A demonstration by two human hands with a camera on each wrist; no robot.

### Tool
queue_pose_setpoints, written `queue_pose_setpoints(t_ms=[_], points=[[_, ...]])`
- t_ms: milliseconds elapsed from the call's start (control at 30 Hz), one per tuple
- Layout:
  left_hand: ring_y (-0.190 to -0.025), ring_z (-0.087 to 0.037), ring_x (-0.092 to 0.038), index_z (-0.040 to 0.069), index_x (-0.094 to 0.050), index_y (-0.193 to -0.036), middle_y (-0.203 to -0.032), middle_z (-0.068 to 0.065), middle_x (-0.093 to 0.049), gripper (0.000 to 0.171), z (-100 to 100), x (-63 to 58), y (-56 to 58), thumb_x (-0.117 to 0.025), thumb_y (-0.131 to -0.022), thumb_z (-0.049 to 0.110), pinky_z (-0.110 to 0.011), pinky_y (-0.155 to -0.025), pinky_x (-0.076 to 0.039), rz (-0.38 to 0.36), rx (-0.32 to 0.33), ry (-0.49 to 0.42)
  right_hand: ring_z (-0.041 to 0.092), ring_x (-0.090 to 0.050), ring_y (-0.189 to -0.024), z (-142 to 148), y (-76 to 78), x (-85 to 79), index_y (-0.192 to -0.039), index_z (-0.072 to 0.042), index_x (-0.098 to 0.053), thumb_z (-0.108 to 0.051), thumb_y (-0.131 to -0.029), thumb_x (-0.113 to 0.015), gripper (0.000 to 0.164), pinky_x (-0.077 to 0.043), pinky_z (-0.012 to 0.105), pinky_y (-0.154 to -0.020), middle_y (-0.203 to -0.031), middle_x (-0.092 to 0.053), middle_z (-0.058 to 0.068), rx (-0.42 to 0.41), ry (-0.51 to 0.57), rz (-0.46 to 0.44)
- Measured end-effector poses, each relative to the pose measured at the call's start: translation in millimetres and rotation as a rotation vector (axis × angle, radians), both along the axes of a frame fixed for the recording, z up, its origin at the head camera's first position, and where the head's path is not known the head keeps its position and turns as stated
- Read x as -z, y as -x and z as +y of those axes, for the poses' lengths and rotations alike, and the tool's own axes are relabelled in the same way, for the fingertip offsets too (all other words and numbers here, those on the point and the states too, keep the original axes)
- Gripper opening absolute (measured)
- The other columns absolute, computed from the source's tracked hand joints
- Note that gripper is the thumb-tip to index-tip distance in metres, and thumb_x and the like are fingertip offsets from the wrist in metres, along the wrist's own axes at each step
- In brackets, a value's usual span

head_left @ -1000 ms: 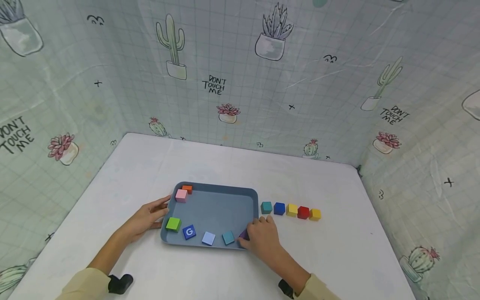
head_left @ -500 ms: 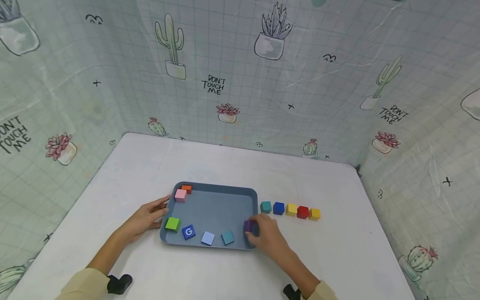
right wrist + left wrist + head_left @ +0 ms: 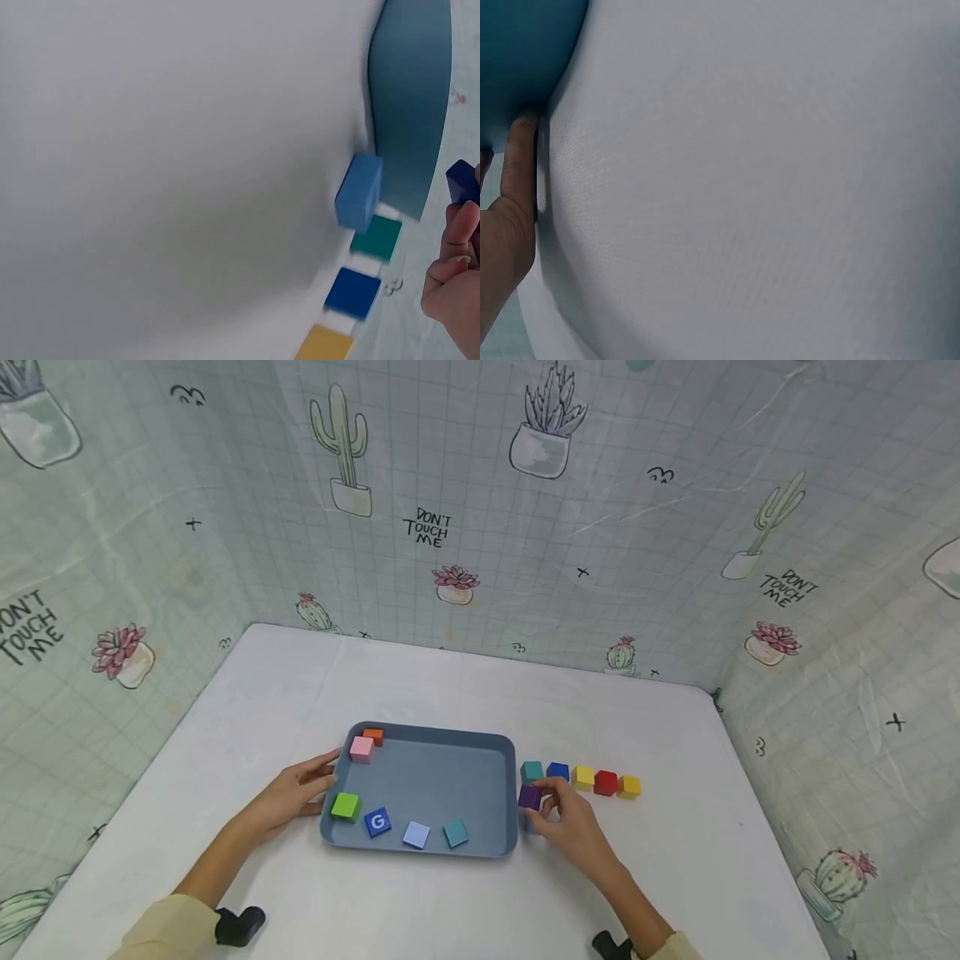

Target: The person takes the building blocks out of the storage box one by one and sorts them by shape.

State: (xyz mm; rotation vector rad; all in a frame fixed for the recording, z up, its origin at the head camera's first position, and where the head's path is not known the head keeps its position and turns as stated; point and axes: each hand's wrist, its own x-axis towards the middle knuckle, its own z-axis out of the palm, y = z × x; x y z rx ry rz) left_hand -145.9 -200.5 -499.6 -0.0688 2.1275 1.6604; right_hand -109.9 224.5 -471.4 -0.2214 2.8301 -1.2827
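In the head view, my right hand [image 3: 573, 827] pinches a purple cube [image 3: 530, 797] between thumb and fingers, just outside the right rim of a blue-grey tray [image 3: 435, 777]. Below it, a light blue cube [image 3: 360, 191] stands beside the tray wall, mostly hidden by the hand in the head view. My left hand [image 3: 288, 797] touches the tray's left side with extended fingers. Inside the tray lie an orange block [image 3: 373, 737], a pink cube [image 3: 362, 750], a green cube [image 3: 347, 807], a blue cube marked G [image 3: 378, 822], a pale blue cube [image 3: 416, 835] and a teal cube [image 3: 455, 833].
Right of the tray runs a row on the white table [image 3: 420, 902]: a teal cube [image 3: 532, 770], a blue cube [image 3: 558, 769], a yellow cube [image 3: 582, 778], a red cube [image 3: 606, 783] and another yellow cube [image 3: 629, 787]. A patterned cloth [image 3: 480, 527] surrounds the table.
My right hand has lifted the purple cube from the tray's lower right corner and carried it right, past the rim. The left hand has stayed at the tray's left side.
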Motion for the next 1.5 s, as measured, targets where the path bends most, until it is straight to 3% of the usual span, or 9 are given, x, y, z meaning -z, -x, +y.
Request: queue_pose_setpoints(t_ms=[200,700,1133,1300,1500], points=[[-0.125,-0.043,-0.036,0.013,-0.023,-0.15,-0.14,-0.027,-0.029,0.062,-1,-0.8,1.0,-0.053,-0.097,0.023,-0.043,-0.089,-0.049,0.001,-0.006,0.01,0.014,-0.052,-0.08,20,3.6,1.4,-0.118,-0.008,-0.052,-0.009,-0.082,-0.072,0.041,-0.049,0.027,-0.076,-0.08,-0.053,-0.002,0.064,0.013,-0.062],[-0.125,-0.041,-0.037,0.014,-0.023,-0.151,-0.14,-0.026,-0.029,0.063,0,1.1,3.1,-0.054,-0.097,0.024,-0.042,-0.089,-0.049,-0.013,-0.011,0.018,0.018,-0.05,-0.087,63,6.0,7.7,-0.122,-0.005,-0.051,-0.011,-0.085,-0.069,0.042,-0.047,0.032,-0.08,-0.09,-0.054,0.002,0.104,-0.063,-0.173],[-0.126,-0.042,-0.036,0.014,-0.024,-0.15,-0.141,-0.026,-0.029,0.062,2,-0.9,2.8,-0.054,-0.097,0.022,-0.042,-0.089,-0.049,-0.013,-0.014,-0.001,0.016,-0.052,-0.083,55,-1.9,22.5,-0.116,-0.008,-0.053,-0.005,-0.082,-0.07,0.038,-0.049,0.021,-0.069,-0.093,-0.057,0.0,0.08,-0.022,-0.236],[-0.127,-0.043,-0.035,0.013,-0.024,-0.15,-0.141,-0.027,-0.029,0.062,3,-0.7,1.6,-0.053,-0.097,0.021,-0.042,-0.089,-0.049,-0.011,-0.015,-0.002,0.015,-0.051,-0.08,53,-3.3,28.7,-0.114,-0.01,-0.055,-0.006,-0.081,-0.071,0.036,-0.047,0.021,-0.067,-0.093,-0.058,-0.001,0.082,-0.075,-0.252],[-0.128,-0.044,-0.033,0.012,-0.024,-0.15,-0.142,-0.028,-0.027,0.062,2,-1.6,-0.1,-0.054,-0.097,0.022,-0.043,-0.089,-0.048,-0.006,-0.012,0.009,0.014,-0.049,-0.081,55,-5.9,30.1,-0.111,-0.008,-0.058,-0.009,-0.078,-0.074,0.037,-0.048,0.024,-0.069,-0.097,-0.058,-0.001,0.075,-0.173,-0.202]])
